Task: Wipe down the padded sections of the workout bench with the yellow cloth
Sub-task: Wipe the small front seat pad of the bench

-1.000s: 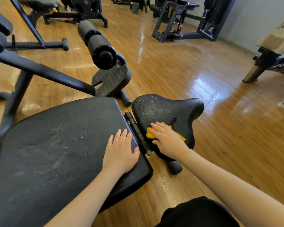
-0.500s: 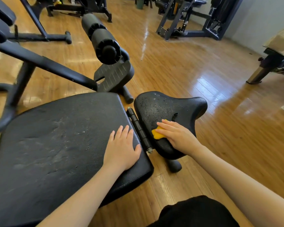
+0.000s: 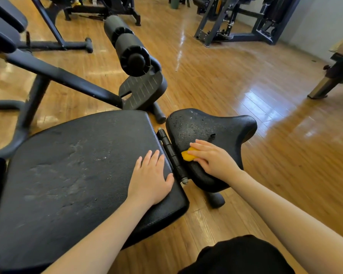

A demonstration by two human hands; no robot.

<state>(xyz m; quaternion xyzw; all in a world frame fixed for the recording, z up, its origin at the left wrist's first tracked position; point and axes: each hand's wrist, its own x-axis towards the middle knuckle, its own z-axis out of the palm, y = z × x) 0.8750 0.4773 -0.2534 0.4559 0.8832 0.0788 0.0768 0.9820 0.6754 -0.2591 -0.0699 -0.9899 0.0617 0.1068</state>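
R hand (image 3: 214,159): lay palm-down on the small seat pad (image 3: 222,127), fingers nearly straight and pointed left toward the hinge; pressed the yellow cloth (image 3: 187,155) flat under the fingertips, no curl round it that I could see.
Cloth: bunched, mostly hidden beneath R fingers; only a small yellow lump showed at the tips, at the seat pad's left edge, just beside the hinge. Long axis can't be told, too much covered.
L hand (image 3: 150,178): flat on the big back pad (image 3: 67,175), fingers straight and together, pointed away from the person, thumb spread toward the pad's right edge; held nothing.
Hinge (image 3: 171,155): black barrel w/ a bolt end at the near tip, ran between the two pads, near-to-far; sat between L thumb and the cloth.
Seat pad: black, saddle-shaped, wide end to the right/far side, narrow end toward the hinge; specks or droplets on its far-left surface, a small tear near mid.
Back pad: black, long axis ran left from the hinge; scuffed, pale worn patches mid-surface.
Around: foam rollers (image 3: 127,44) on the bench's frame, far side, above a ribbed foot plate (image 3: 142,89); black frame tube (image 3: 63,78) slanted across the left. Wood floor (image 3: 285,165) glossy w/ glare. Other gym machines (image 3: 236,18) at the far wall, well apart.
In the way: nothing over the pads but the two hands; person's dark clothing (image 3: 238,256) at the bottom edge.
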